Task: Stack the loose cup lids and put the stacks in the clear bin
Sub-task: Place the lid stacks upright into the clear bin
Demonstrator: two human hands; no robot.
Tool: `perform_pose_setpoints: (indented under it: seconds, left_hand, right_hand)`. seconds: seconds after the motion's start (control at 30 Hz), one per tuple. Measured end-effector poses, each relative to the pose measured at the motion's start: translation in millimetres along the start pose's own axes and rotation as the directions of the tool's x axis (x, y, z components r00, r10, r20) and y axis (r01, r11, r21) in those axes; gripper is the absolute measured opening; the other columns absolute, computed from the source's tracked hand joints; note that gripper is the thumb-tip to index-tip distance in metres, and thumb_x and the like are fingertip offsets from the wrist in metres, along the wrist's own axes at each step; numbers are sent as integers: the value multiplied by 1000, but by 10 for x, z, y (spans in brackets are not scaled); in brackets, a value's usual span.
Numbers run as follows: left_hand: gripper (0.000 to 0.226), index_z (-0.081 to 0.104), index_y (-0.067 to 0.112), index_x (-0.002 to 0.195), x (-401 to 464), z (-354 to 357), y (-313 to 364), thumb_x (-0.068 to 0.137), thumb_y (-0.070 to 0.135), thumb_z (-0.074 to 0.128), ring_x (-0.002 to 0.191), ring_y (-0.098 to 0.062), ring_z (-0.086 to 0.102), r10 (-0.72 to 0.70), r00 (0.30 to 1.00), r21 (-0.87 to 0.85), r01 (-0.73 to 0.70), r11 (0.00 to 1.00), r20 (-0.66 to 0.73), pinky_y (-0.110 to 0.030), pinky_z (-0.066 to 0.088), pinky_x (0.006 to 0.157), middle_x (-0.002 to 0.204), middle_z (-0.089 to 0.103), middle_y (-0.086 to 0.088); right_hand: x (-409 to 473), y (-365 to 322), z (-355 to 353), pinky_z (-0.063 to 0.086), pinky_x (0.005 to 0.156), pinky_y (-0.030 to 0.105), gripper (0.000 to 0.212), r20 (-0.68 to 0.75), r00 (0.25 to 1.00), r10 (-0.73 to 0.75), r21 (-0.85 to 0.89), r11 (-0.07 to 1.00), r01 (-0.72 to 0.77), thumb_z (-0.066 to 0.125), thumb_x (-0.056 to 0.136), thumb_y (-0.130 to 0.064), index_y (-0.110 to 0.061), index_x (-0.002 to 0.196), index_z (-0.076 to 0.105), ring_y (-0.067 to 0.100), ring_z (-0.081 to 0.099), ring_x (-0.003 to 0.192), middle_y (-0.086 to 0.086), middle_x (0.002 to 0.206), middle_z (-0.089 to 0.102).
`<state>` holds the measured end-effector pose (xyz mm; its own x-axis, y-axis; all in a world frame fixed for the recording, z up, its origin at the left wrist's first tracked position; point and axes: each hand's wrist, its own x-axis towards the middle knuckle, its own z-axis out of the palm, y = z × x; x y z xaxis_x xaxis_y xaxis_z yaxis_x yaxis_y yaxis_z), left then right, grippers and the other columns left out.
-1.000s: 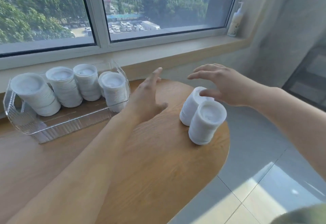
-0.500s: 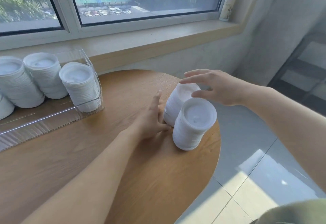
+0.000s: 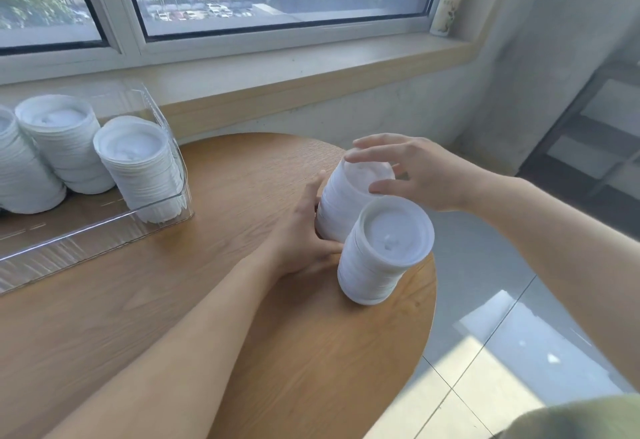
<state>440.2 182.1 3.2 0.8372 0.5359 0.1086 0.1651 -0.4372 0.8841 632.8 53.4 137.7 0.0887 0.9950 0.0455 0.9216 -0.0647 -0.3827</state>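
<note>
Nearest: wooden table (image 3: pixel 214 334) w/ rounded end. Near stack of white lids (image 3: pixel 382 251) stands upright close to the table's right edge, untouched by either hand. Just behind it & touching, far stack (image 3: pixel 341 203), leaning slightly. Left hand (image 3: pixel 301 241) sits at the far stack's base on its left side, fingers straight along the lids, thumb tucked toward the gap btwn the two stacks; contact at the base looks like a press, not a wrap. Right hand (image 3: pixel 420 172) is over the far stack's top, fingers spread & loosely curved, fingertips at the rim; can't tell if it grips. Further left: clear bin (image 3: pixel 104 234) on the table, holding several lid stacks (image 3: pixel 138 165). Beyond: window sill (image 3: pixel 311 61) w/ pump bottle (image 3: pixel 448 6) at its right end.
</note>
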Motion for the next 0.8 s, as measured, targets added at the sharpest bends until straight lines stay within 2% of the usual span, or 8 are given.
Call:
perform_pose_setpoints:
  seconds: [0.17, 0.37, 0.53, 0.63, 0.7, 0.8]
  left_hand:
    - [134, 10, 43, 163, 8, -208, 129, 59, 45, 95, 125, -14, 60, 31, 997, 38, -29, 999, -68, -50, 48, 109, 135, 63, 16]
    - [135, 12, 38, 164, -162, -696, 320, 63, 36, 101, 121, -17, 62, 74, 987, 110, -59, 992, -146, -49, 47, 111, 130, 68, 10]
    - [133, 12, 35, 166, -525, -1139, 471, 66, 33, 100, 118, -7, 63, 90, 965, 147, -55, 988, -247, -32, 46, 106, 129, 67, 16]
    - [132, 12, 31, 166, -772, -1397, 518, 67, 29, 100, 118, -9, 62, 103, 953, 161, -58, 985, -286, -33, 46, 107, 126, 64, 15]
    - [130, 11, 29, 166, -949, -1586, 535, 70, 26, 99, 117, -5, 60, 95, 947, 165, -46, 985, -307, -24, 43, 103, 129, 63, 11]
    - [125, 12, 32, 165, -1214, -1874, 535, 73, 28, 97, 112, -1, 60, 85, 931, 205, -12, 979, -354, -7, 40, 92, 129, 62, 14]
  right_hand:
    - [113, -208, -181, 47, 110, 41, 55, -28, 999, -34, -2, 999, 34, 76, 95, -24, -51, 140, 59, 14, 54, 130, -23, 155, 46]
    - [300, -683, -406, 46, 111, 43, 56, -51, 989, -140, -43, 989, 138, 76, 95, -24, -49, 142, 59, 12, 52, 134, -19, 156, 46]
    - [460, -1207, -493, 48, 108, 42, 56, -46, 971, -233, -72, 971, 229, 76, 95, -23, -47, 142, 59, 15, 57, 128, -20, 154, 47]
    - [558, -1547, -511, 48, 109, 44, 56, -36, 961, -273, -85, 959, 269, 75, 95, -25, -50, 143, 57, 16, 58, 127, -21, 156, 46]
    - [630, -1784, -499, 47, 110, 45, 56, -25, 953, -302, -94, 950, 299, 74, 96, -26, -50, 144, 56, 16, 56, 129, -21, 157, 44]
    - [752, -2132, -440, 46, 112, 44, 56, -18, 939, -343, -76, 937, 341, 74, 96, -26, -50, 144, 56, 12, 51, 135, -21, 158, 43]
